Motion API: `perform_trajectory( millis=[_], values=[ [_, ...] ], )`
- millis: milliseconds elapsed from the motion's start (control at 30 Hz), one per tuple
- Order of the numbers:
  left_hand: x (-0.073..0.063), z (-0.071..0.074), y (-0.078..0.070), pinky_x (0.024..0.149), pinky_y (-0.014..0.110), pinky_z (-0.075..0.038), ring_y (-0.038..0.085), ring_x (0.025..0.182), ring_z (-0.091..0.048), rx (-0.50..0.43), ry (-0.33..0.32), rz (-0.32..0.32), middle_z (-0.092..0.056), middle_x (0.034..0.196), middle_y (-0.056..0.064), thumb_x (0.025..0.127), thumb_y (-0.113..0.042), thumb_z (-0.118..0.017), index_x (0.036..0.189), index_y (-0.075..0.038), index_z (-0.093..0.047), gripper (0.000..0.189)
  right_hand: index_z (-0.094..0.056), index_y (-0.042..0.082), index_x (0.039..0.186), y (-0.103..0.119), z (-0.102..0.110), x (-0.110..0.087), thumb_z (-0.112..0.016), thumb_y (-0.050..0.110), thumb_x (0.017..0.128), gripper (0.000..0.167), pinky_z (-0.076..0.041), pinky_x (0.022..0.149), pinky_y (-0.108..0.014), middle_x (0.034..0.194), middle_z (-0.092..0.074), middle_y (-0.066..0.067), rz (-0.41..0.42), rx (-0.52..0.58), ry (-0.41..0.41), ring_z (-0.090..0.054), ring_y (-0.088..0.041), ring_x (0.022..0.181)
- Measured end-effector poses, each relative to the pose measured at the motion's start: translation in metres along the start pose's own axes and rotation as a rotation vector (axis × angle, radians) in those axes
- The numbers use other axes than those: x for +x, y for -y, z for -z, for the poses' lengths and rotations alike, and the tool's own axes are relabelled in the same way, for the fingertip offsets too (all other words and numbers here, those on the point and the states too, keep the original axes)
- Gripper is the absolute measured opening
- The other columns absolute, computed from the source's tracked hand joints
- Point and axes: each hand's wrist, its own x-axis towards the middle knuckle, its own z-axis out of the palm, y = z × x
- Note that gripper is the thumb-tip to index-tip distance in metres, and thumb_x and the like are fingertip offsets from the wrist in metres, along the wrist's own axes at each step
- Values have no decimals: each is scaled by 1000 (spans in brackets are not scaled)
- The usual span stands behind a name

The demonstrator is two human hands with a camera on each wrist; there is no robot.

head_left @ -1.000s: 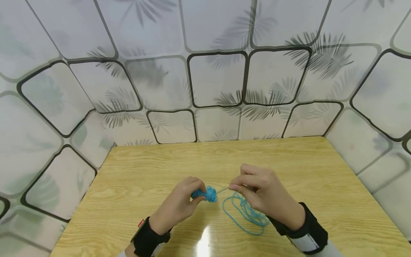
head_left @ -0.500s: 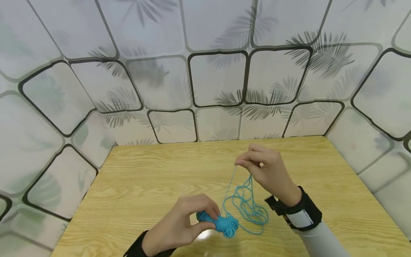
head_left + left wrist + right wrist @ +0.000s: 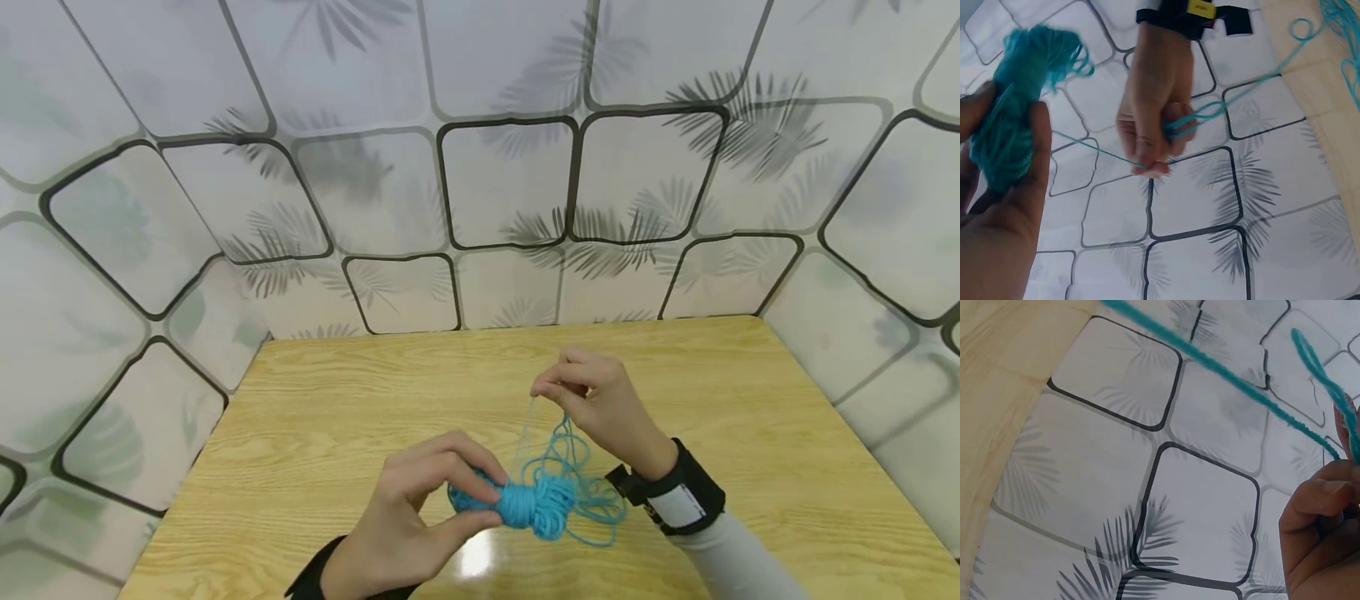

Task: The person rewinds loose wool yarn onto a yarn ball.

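Observation:
A bundle of blue yarn (image 3: 525,507), wound around its middle with looped ends, is held by my left hand (image 3: 412,517) between thumb and fingers above the table. Up and to the right, my right hand (image 3: 603,408) pinches a thin strand that runs taut to the bundle, as the left wrist view shows. More yarn loops pass through the curled fingers of the right hand (image 3: 1157,106). From there a strand of yarn (image 3: 1222,372) leads off toward the table in the right wrist view. Behind the bundle, loose yarn (image 3: 600,500) lies in tangled loops.
The wooden table (image 3: 337,400) stands against walls (image 3: 510,183) covered in a leaf and rounded-square pattern, at the back and both sides. Both wrists wear black straps, the right one showing a wrist strap (image 3: 686,500) with a white patch.
My left hand has brought the bundle nearer and turned it, its looped end now pointing right. My right hand rose with the strand, then shifted slightly left and down.

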Motion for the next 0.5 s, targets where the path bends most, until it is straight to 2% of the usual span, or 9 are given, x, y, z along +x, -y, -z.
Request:
perform_trajectory(
  millis=[67, 133, 200, 267, 367, 433, 500],
  values=[
    [3, 1, 3, 78, 33, -61, 27, 95, -67, -7, -100, -21, -65, 107, 22, 88, 8, -77, 101, 4, -64, 18, -78, 16, 86, 2, -9, -5, -76, 1, 93, 17, -31, 52, -17, 69, -44, 9, -1, 11, 37, -33, 0, 59],
    [6, 3, 7, 80, 31, -60, 27, 98, -66, 30, -210, -29, -64, 107, 23, 91, 5, -76, 101, 6, -64, 15, -78, 13, 88, 6, -19, -11, -77, -7, 88, 20, -35, 53, -14, 73, -53, 7, 1, 24, 83, -39, 2, 61],
    [9, 6, 13, 82, 28, -59, 25, 99, -66, 111, -316, -26, -63, 108, 23, 93, 1, -75, 100, 7, -65, 14, -79, 10, 88, 14, -29, -18, -78, -8, 87, 19, -38, 52, -12, 74, -57, 6, 15, 36, 131, -43, 3, 62],
    [10, 10, 19, 83, 26, -59, 25, 100, -66, 221, -382, -11, -63, 108, 23, 96, -5, -74, 100, 6, -66, 15, -80, 11, 89, 23, -37, -24, -78, -3, 89, 14, -40, 53, -10, 76, -60, 6, 31, 41, 179, -45, 6, 63],
    [8, 17, 33, 85, 23, -57, 26, 99, -66, 420, -394, 17, -65, 108, 19, 97, -11, -74, 101, 1, -69, 14, -80, 13, 92, 38, -42, -30, -77, 9, 94, 5, -38, 51, -6, 73, -57, 10, 53, 68, 240, -43, 10, 59],
    [4, 19, 43, 88, 24, -56, 27, 100, -66, 516, -349, 32, -66, 110, 16, 95, -7, -76, 103, -2, -70, 11, -80, 15, 93, 48, -40, -32, -74, 13, 97, 8, -36, 51, -5, 73, -56, 11, 79, 75, 252, -40, 11, 57],
    [-1, 19, 52, 90, 24, -54, 27, 101, -66, 569, -287, 54, -66, 111, 13, 91, 1, -78, 104, -4, -70, 16, -79, 15, 93, 55, -35, -31, -72, 14, 98, 9, -35, 50, -4, 72, -54, 11, 107, 84, 241, -38, 11, 55]
  ],
)
